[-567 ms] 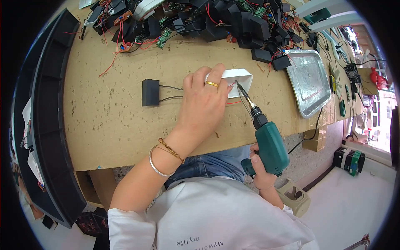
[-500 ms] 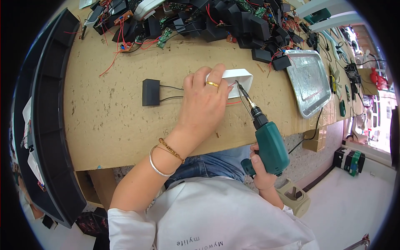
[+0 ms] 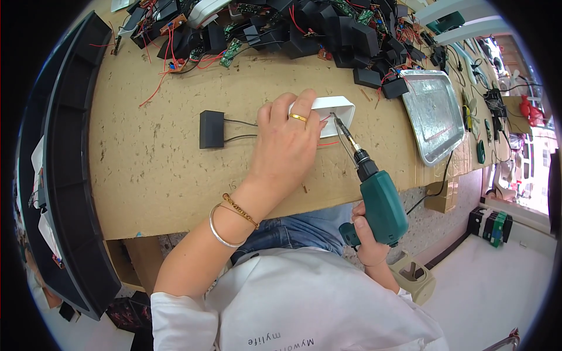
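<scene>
My left hand [image 3: 287,137], a gold ring on one finger, is closed over the left part of a white plastic casing [image 3: 346,110]. A thin red wire [image 3: 329,144] sticks out beside its fingers. My right hand [image 3: 369,240] wraps round the handle of a green soldering gun [image 3: 383,205]. The gun's slim metal tip reaches up into the open casing, close to my left fingertips; the exact contact point is too small to make out. Left of that hand, a black rectangular block [image 3: 212,130] lies on the bench, its two dark leads running under the hand.
Black boxes [image 3: 354,38], circuit boards and red wires are heaped along the bench's far side. A metal tray [image 3: 436,120] lies to the right, with pliers and cables beyond it. A long black bin [image 3: 73,175] stands at the left. The gun's cord [image 3: 433,192] trails right.
The soldering gun has shifted very slightly to the right and down, its tip still inside the casing. My left hand and the casing have hardly moved.
</scene>
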`<state>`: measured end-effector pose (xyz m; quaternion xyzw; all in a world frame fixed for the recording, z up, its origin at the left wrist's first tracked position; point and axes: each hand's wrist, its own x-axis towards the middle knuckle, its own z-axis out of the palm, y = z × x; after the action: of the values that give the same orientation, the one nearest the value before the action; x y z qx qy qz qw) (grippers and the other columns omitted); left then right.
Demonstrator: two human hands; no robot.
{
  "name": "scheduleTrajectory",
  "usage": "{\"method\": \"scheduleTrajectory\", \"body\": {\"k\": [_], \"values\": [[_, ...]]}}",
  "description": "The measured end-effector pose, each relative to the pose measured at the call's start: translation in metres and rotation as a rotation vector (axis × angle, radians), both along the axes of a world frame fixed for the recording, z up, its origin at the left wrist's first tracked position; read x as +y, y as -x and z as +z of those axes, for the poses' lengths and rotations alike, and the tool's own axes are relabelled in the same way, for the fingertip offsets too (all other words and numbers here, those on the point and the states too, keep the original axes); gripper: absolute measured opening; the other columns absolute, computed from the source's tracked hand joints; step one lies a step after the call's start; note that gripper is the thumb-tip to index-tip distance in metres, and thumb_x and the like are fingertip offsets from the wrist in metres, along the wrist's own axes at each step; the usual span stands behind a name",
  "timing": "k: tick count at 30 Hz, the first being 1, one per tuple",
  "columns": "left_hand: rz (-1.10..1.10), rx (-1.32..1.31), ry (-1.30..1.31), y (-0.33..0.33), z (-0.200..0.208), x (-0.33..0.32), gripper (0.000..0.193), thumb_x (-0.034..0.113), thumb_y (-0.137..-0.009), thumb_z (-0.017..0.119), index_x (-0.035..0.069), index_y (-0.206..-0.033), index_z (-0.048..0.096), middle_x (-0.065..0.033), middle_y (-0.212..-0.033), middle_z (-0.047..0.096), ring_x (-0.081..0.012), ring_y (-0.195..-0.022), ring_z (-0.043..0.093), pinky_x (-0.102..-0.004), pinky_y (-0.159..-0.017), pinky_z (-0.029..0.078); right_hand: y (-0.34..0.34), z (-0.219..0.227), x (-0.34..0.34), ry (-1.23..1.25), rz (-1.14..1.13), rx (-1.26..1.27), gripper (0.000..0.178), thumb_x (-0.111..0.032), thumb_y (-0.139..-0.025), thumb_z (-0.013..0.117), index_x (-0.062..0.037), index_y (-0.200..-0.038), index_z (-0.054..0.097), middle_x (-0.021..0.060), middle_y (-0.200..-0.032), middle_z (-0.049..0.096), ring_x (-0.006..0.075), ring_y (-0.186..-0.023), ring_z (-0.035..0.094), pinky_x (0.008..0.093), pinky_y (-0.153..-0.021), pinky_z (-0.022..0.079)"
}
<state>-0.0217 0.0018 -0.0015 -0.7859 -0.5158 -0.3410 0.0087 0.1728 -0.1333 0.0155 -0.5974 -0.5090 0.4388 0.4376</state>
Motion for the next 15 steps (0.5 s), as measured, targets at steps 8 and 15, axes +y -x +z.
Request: {"method": "scheduleTrajectory", "body": {"k": [8, 15], "values": [[0.000, 0.001, -0.008, 0.0000, -0.0013, 0.0002, 0.017, 0.016, -0.088, 0.058, 0.000, -0.087, 0.062, -0.0110, -0.118, 0.052, -0.0277, -0.106, 0.047, -0.0411, -0.088, 0.037, 0.0007, 0.0003, -0.0011, 0.004, -0.008, -0.035, 0.031, -0.012, -0.085, 0.068, -0.0001, -0.113, 0.060, 0.0074, -0.102, 0.064, 0.0144, -0.086, 0.058, 0.0292, -0.078, 0.047], [-0.001, 0.004, -0.013, 0.0001, -0.0015, 0.0003, 0.017, 0.017, -0.088, 0.058, 0.000, -0.087, 0.062, -0.0109, -0.119, 0.051, -0.0276, -0.106, 0.047, -0.0413, -0.088, 0.037, 0.0017, 0.0038, -0.0010, -0.005, -0.003, 0.006, 0.032, -0.011, -0.085, 0.067, 0.0011, -0.114, 0.058, 0.0077, -0.104, 0.062, 0.0131, -0.083, 0.057, 0.0285, -0.076, 0.046]]}}
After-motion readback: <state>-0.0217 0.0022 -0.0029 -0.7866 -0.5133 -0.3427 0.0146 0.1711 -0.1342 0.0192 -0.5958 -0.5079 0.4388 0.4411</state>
